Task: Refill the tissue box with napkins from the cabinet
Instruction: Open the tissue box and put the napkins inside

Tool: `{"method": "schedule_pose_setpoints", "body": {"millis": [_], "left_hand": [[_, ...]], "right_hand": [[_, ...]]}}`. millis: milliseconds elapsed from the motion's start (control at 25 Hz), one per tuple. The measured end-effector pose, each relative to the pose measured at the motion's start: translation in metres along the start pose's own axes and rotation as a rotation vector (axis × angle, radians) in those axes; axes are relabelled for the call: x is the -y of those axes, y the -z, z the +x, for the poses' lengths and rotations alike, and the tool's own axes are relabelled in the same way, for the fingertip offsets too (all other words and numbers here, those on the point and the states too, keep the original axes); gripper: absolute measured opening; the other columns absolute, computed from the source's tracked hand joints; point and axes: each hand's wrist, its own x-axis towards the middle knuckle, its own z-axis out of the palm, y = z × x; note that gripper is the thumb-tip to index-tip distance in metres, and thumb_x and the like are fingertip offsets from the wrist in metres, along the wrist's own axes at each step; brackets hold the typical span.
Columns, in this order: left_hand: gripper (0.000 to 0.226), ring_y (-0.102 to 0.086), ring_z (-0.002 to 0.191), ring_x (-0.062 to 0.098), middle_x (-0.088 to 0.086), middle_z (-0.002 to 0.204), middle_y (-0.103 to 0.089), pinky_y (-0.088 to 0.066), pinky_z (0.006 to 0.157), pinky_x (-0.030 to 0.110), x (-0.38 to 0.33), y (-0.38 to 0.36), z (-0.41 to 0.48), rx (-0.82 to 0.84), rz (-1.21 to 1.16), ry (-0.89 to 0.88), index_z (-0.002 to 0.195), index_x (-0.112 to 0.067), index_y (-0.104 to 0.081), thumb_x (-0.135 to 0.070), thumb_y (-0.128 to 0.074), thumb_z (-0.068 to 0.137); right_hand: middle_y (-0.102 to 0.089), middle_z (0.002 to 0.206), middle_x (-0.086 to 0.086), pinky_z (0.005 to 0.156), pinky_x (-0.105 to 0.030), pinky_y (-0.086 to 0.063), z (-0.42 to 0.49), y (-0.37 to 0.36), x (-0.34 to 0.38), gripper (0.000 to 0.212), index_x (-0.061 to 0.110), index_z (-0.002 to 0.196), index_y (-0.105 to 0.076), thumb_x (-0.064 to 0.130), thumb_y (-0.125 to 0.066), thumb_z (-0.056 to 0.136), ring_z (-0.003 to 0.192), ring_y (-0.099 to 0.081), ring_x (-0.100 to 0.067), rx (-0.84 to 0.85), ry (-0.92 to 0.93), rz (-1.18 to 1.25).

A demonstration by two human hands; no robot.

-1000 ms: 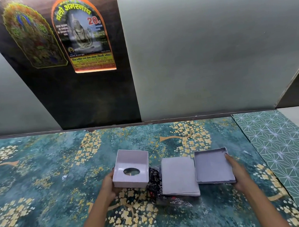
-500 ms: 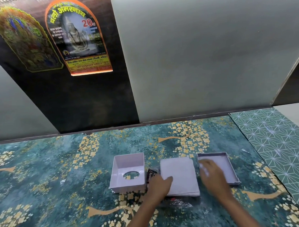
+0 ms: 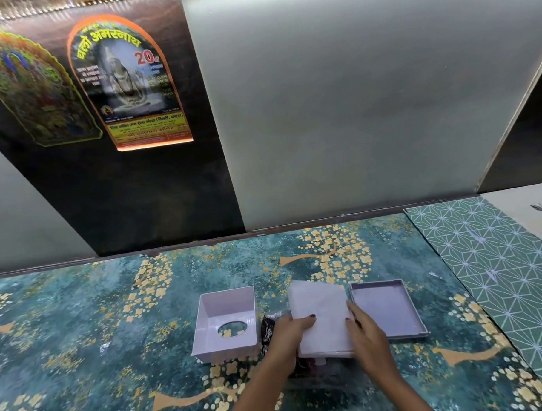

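Observation:
A white stack of napkins [image 3: 319, 309] lies on the patterned counter between two box halves. My left hand [image 3: 287, 335] grips the stack's left edge, thumb on top. My right hand [image 3: 367, 333] grips its right edge. The stack's far end is tilted up a little. To the left sits the white tissue box top [image 3: 226, 303], turned upside down, with an oval hole in its floor. To the right lies the shallow grey box base [image 3: 387, 307], nothing inside it. A dark plastic wrapper [image 3: 269, 328] shows beneath the stack.
The teal counter with yellow flowers [image 3: 113, 321] runs left and right. A green geometric mat [image 3: 495, 257] covers the right part. Frosted panels [image 3: 352, 108] and a dark panel with two stickers [image 3: 124, 84] rise right behind the counter.
My left hand left the box top and my right hand left the base. Both moved in to the napkin stack and now hold its sides, with its far end raised.

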Motion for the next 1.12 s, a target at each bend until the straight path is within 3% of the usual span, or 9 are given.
{"method": "schedule_pose_setpoints", "body": {"millis": [120, 200, 280, 360, 480, 680, 880, 1000, 1120], "left_hand": [[0.016, -0.068, 0.072, 0.02, 0.005, 0.084, -0.072, -0.056, 0.051, 0.028, -0.026, 0.033, -0.027, 0.104, -0.079, -0.087, 0.101, -0.003, -0.058, -0.005, -0.056, 0.085], [0.011, -0.071, 0.059, 0.014, -0.001, 0.069, -0.076, -0.056, 0.045, 0.024, -0.037, 0.066, -0.044, 0.11, -0.086, -0.142, 0.091, -0.009, -0.062, -0.007, -0.053, 0.086], [0.014, -0.071, 0.055, 0.014, -0.001, 0.063, -0.076, -0.057, 0.045, 0.025, -0.041, 0.098, -0.051, 0.078, -0.112, -0.129, 0.089, -0.009, -0.064, -0.006, -0.05, 0.088], [0.013, -0.071, 0.057, 0.019, 0.003, 0.064, -0.076, -0.058, 0.048, 0.028, -0.039, 0.124, -0.05, -0.022, -0.089, -0.092, 0.094, -0.003, -0.063, -0.003, -0.052, 0.087], [0.03, -0.065, 0.076, 0.03, 0.012, 0.078, -0.069, -0.054, 0.073, 0.043, -0.033, 0.151, -0.032, -0.301, 0.131, -0.075, 0.108, 0.009, -0.061, -0.004, -0.064, 0.081], [0.015, -0.056, 0.067, 0.024, 0.013, 0.081, -0.062, -0.039, 0.052, 0.028, -0.031, 0.163, -0.018, -0.488, 0.498, -0.191, 0.082, -0.002, -0.064, -0.016, -0.067, 0.079], [0.023, -0.052, 0.055, 0.012, 0.003, 0.067, -0.061, -0.038, 0.048, 0.024, -0.025, 0.163, -0.004, -0.494, 0.686, -0.254, 0.076, -0.009, -0.065, -0.032, -0.064, 0.082], [0.056, -0.056, 0.103, 0.026, 0.018, 0.119, -0.056, -0.047, 0.087, 0.035, -0.014, 0.161, 0.007, -0.475, 0.948, -0.24, 0.122, 0.002, -0.05, -0.043, -0.048, 0.089], [0.073, -0.021, 0.138, 0.035, 0.019, 0.151, -0.018, -0.027, 0.111, 0.045, -0.003, 0.157, 0.011, -0.374, 1.012, -0.176, 0.145, -0.005, -0.003, -0.047, -0.031, 0.093]], "right_hand": [[-0.05, 0.13, -0.009, 0.089, -0.041, -0.045, 0.004, 0.001, 0.03, 0.039, 0.018, 0.132, -0.041, 0.022, -0.04, 0.094, 0.111, -0.051, -0.026, 0.012, -0.147, 0.463], [-0.061, 0.108, -0.012, 0.074, -0.039, -0.049, 0.007, -0.007, 0.055, 0.034, 0.019, 0.119, -0.052, 0.033, -0.045, 0.089, 0.09, -0.058, -0.026, 0.182, -0.246, 0.62], [-0.066, 0.089, -0.011, 0.079, -0.045, -0.051, 0.008, -0.028, 0.079, 0.034, 0.019, 0.1, -0.061, 0.044, -0.052, 0.078, 0.082, -0.061, -0.029, 0.374, -0.326, 0.651], [-0.066, 0.088, -0.009, 0.081, -0.045, -0.051, 0.007, -0.057, 0.097, 0.024, 0.018, 0.092, -0.062, 0.039, -0.054, 0.082, 0.083, -0.061, -0.029, 0.503, -0.315, 0.558], [-0.064, 0.097, -0.012, 0.07, -0.035, -0.049, 0.008, -0.099, 0.112, 0.019, 0.003, 0.1, -0.062, 0.013, -0.056, 0.085, 0.086, -0.06, -0.027, 0.496, -0.209, 0.304], [-0.062, 0.071, -0.009, 0.049, -0.027, -0.035, 0.004, -0.131, 0.11, 0.013, 0.006, 0.072, -0.066, 0.004, -0.055, 0.078, 0.062, -0.053, -0.018, 0.319, 0.035, -0.128], [-0.068, 0.103, -0.017, 0.073, -0.04, -0.051, 0.008, -0.136, 0.107, 0.032, 0.005, 0.112, -0.062, 0.001, -0.053, 0.081, 0.082, -0.061, -0.029, 0.198, 0.127, -0.098], [-0.061, 0.115, -0.016, 0.076, -0.034, -0.048, 0.015, -0.141, 0.093, 0.043, 0.009, 0.126, -0.05, 0.004, -0.053, 0.083, 0.098, -0.058, -0.032, 0.132, 0.2, -0.166], [-0.05, 0.119, -0.012, 0.081, -0.026, -0.043, 0.015, -0.146, 0.074, 0.049, 0.012, 0.133, -0.041, 0.011, -0.053, 0.086, 0.106, -0.052, -0.025, 0.062, 0.347, -0.332]]}}
